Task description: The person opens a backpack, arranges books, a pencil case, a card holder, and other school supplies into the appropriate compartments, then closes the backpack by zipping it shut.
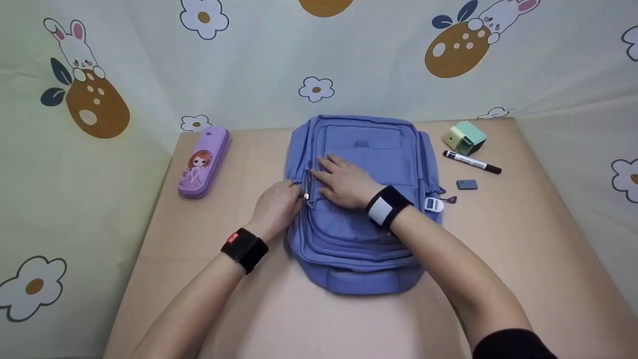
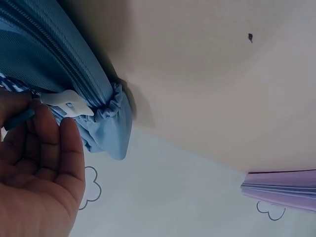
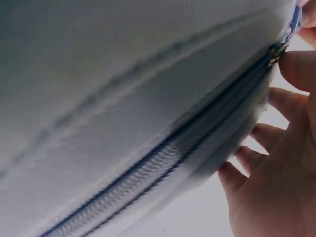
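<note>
A blue backpack (image 1: 366, 137) lies flat on the table. At its left edge my left hand (image 1: 274, 209) pinches a small dark blue zipper pull (image 2: 19, 118) between thumb and finger, beside a white buckle (image 2: 69, 102). My right hand (image 1: 349, 182) rests on the front of the bag, fingers extended and spread, its fingertips right by the zipper. In the right wrist view the right hand's fingers touch the fabric along the zipper (image 3: 153, 173), and its thumb is next to the metal slider (image 3: 276, 53). Part of the left hand shows at that view's top right corner.
A purple pencil case (image 1: 204, 162) with a cartoon girl lies left of the bag. To the right are a green pencil sharpener (image 1: 466, 137), a marker (image 1: 471, 162) and a small grey-blue block (image 1: 467, 185). A patterned cloth (image 1: 259, 65) hangs behind the table.
</note>
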